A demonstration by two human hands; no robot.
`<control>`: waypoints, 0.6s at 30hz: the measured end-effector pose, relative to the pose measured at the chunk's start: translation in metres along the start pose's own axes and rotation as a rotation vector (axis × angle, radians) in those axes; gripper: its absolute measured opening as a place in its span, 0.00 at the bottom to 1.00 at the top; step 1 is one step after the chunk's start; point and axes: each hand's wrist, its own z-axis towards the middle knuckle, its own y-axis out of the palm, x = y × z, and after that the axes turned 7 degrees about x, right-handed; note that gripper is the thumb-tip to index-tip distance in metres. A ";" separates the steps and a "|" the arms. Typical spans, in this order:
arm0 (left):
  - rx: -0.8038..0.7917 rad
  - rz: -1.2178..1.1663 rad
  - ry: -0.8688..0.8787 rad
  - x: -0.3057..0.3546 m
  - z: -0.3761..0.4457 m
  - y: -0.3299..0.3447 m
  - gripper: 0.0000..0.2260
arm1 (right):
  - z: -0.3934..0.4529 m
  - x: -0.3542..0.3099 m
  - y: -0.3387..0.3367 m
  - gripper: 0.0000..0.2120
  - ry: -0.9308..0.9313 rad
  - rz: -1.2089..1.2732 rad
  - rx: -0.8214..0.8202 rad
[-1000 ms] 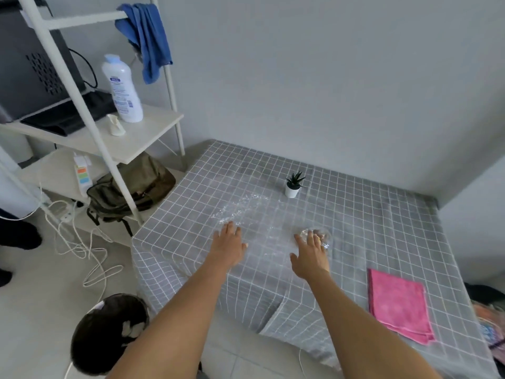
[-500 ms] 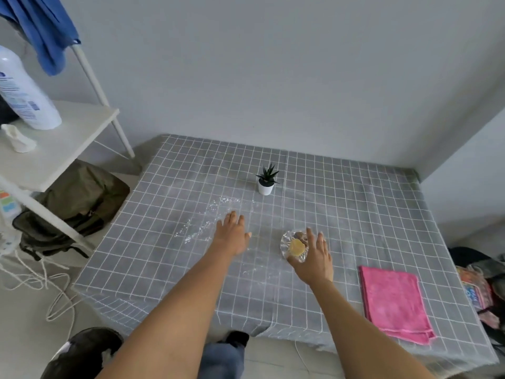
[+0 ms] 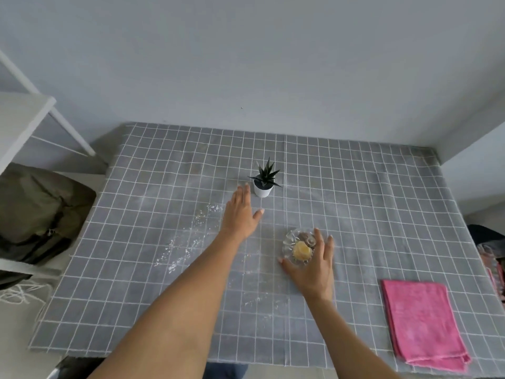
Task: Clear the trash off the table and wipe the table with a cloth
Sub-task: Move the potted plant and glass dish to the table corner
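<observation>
A small clear glass dish (image 3: pixel 290 242) with a yellow piece and a brown piece in it sits mid-table on the grey checked tablecloth (image 3: pixel 369 203). My right hand (image 3: pixel 311 266) cups its right side, fingers spread around the rim. My left hand (image 3: pixel 240 212) is flat and open, fingertips close to a small potted succulent (image 3: pixel 263 181). White crumbs (image 3: pixel 188 242) are scattered left of my left arm, with more near the front. A folded pink cloth (image 3: pixel 420 324) lies at the front right.
A white shelf unit (image 3: pixel 24 116) stands at the left with an olive backpack (image 3: pixel 38 209) under it. White cables (image 3: pixel 19 292) lie on the floor. Walls close the table at the back and right. Bags (image 3: pixel 492 258) sit at the right edge.
My left hand has reached farther forward toward the succulent. My right hand has slid around the right side of the dish. The view has shifted rightward and down over the table.
</observation>
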 end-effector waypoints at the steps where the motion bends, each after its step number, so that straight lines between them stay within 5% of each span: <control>1: 0.029 -0.026 0.020 0.000 0.006 0.005 0.37 | 0.003 -0.001 0.004 0.52 -0.007 0.009 0.018; 13: 0.283 -0.432 -0.004 0.019 0.036 0.041 0.40 | 0.010 -0.004 0.014 0.49 -0.072 0.047 0.143; 18: 0.330 -0.461 0.010 0.021 0.045 0.041 0.34 | 0.013 -0.002 0.015 0.47 -0.110 0.049 0.183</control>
